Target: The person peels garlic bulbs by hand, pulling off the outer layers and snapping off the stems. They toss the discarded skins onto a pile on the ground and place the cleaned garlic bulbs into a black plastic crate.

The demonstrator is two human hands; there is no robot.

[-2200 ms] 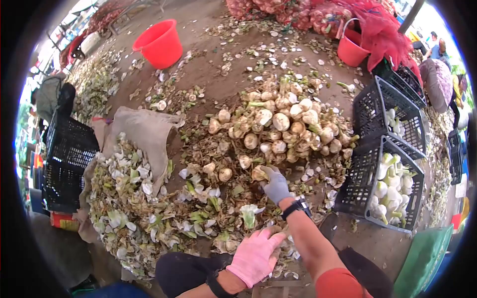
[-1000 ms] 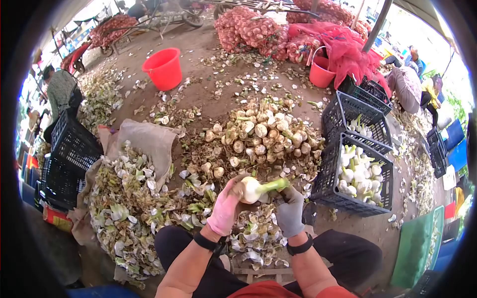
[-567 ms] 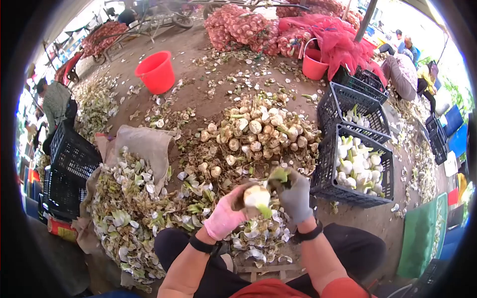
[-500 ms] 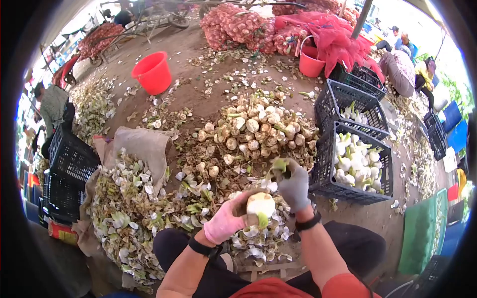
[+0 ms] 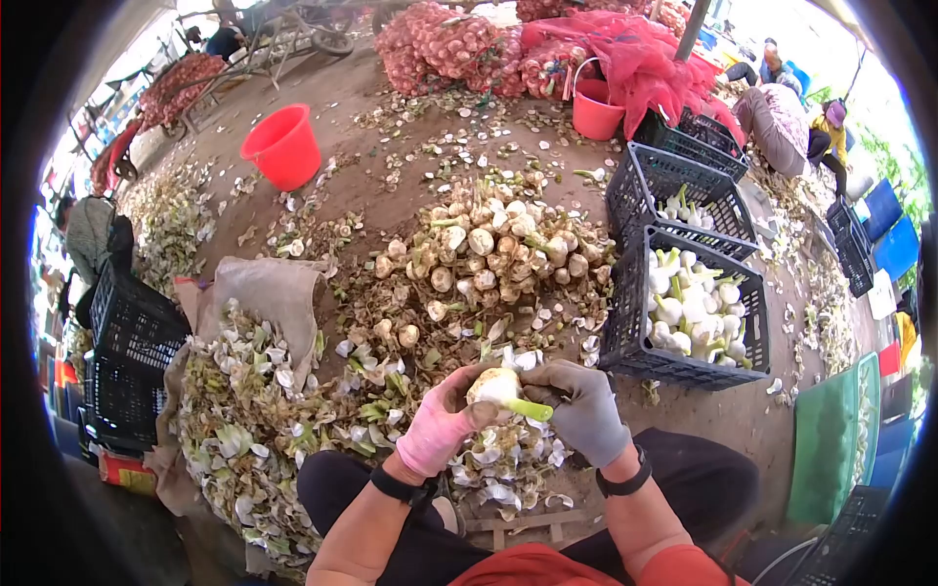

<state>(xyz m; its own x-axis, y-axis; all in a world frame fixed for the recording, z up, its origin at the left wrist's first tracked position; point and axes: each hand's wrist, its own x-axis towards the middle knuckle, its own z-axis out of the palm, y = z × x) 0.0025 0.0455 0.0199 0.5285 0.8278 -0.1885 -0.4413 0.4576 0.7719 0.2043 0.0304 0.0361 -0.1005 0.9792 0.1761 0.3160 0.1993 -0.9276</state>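
A garlic bulb [image 5: 495, 387] with a short green stem pointing right is gripped in my left hand [image 5: 440, 418], which wears a pink glove with soiled fingers. My right hand [image 5: 583, 410], in a grey glove dirty at the fingers, is closed against the bulb's upper right side, just above the stem. Whether it pinches a strip of skin there is hidden. Peeled garlic skins [image 5: 508, 459] lie beneath both hands. Beyond them sits a heap of unpeeled garlic bulbs [image 5: 489, 244]. At right, a black crate [image 5: 684, 363] holds white trimmed bulbs [image 5: 696, 303] with stems.
Another black crate [image 5: 625, 195] with a few bulbs stands behind the first. Skins pile up over a cloth sack [image 5: 264, 293] at left, beside stacked black crates [image 5: 132, 342]. Two red buckets [image 5: 283, 146] and full net bags [image 5: 449, 54] are farther back. People sit at far right.
My right hand has moved down to the bulb; the leafy scrap it held is gone from it. The bulb has turned, its green stem now pointing right instead of down. The view has shifted slightly.
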